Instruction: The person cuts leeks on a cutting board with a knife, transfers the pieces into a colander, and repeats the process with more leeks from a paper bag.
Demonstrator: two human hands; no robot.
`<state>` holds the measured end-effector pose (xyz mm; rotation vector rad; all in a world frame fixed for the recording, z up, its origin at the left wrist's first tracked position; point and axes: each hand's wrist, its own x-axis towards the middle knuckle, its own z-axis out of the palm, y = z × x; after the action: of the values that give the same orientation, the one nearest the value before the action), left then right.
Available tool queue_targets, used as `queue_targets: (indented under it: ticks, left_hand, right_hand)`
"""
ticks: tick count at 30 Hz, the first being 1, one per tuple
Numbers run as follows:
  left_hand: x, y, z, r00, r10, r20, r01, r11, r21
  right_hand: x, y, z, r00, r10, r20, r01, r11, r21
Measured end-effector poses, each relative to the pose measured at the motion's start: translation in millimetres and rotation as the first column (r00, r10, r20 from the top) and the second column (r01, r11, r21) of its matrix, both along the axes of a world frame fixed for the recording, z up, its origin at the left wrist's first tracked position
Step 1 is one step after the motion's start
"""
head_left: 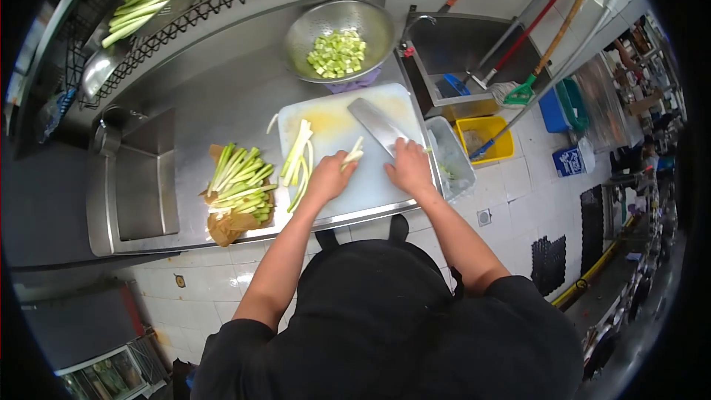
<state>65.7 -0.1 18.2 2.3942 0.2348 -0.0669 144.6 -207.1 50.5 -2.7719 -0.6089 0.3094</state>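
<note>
On the white cutting board (326, 118), my left hand (331, 175) is closed round a few pale green stalk pieces (355, 152), whose ends stick out past the fingers. To its right, my right hand (410, 168) grips a wide-bladed cleaver (376, 124); the blade lies over the board, pointing up and left, and the handle is hidden in the hand. Long pale stalks (298, 157) rest on the board's left side, beside my left hand. A pile of green stalks (241, 185) lies on brown paper (230, 229) left of the board.
A metal colander (296, 44) holding chopped green pieces (337, 53) stands behind the board. Sinks (154, 178) lie at both ends of the steel counter (200, 118). A clear bin (453, 159) and yellow tub (485, 138) are at the right. More stalks (152, 0) sit on the upper rack.
</note>
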Motion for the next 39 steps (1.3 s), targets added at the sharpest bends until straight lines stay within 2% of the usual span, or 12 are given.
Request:
queue_targets:
  ticks: [1, 3, 7, 9, 11, 13, 16, 21, 26, 30, 34, 39]
  left_hand:
    - [3, -14, -13, 1.0, -0.009, -0.004, 0.009, 1.0, -0.01]
    - [4, -36, -25, 0.965, -0.122, 0.231, 0.067, 0.97, 0.232]
    - [-2, -42, -19, 0.972, -0.066, 0.226, 0.04, 0.992, 0.118]
    - [5, -21, -24, 0.977, 0.05, 0.206, -0.026, 0.993, -0.114]
    - [10, 3, -34, 0.983, 0.101, 0.156, -0.087, 0.992, -0.096]
    - [13, 3, -36, 0.98, 0.169, 0.104, -0.161, 0.984, -0.081]
    - [15, -12, -21, 0.962, 0.131, 0.241, -0.135, 0.991, 0.0]
    - [-1, -33, -21, 0.968, -0.163, 0.189, 0.128, 0.974, 0.185]
    - [-19, -46, -16, 0.955, -0.16, 0.249, 0.095, 0.963, 0.253]
    - [-16, -41, -22, 0.936, -0.216, 0.278, 0.137, 0.951, 0.276]
    - [-7, -38, -28, 0.919, -0.238, 0.315, 0.179, 0.962, 0.205]
    - [-2, -29, -35, 0.949, -0.171, 0.266, 0.182, 0.983, -0.014]
  right_hand:
    - [2, -20, -7, 1.0, -0.009, -0.004, 0.009, 1.0, -0.01]
    - [0, -49, -20, 0.985, 0.04, -0.168, -0.035, 0.999, 0.033]
    - [-3, -72, -27, 0.976, 0.109, -0.19, -0.074, 0.981, 0.18]
    - [-11, -81, -28, 0.978, 0.079, -0.191, -0.027, 0.965, 0.261]
    - [-17, -90, -18, 0.98, 0.052, -0.19, 0.016, 0.942, 0.335]
    - [-21, -98, 7, 0.9, -0.083, -0.428, 0.241, 0.913, 0.329]
    - [-27, -112, -1, 0.918, -0.063, -0.393, 0.229, 0.891, 0.391]
    - [-44, -116, -14, 0.925, 0.044, -0.377, 0.102, 0.927, 0.36]
    - [-59, -98, -3, 0.902, 0.163, -0.4, -0.016, 0.938, 0.345]
    - [-66, -88, -9, 0.922, 0.144, -0.358, 0.011, 0.918, 0.396]
    - [-66, -80, 2, 0.917, 0.105, -0.384, 0.041, 0.934, 0.354]
    - [-67, -68, 1, 0.905, 0.047, -0.422, 0.05, 0.975, 0.217]
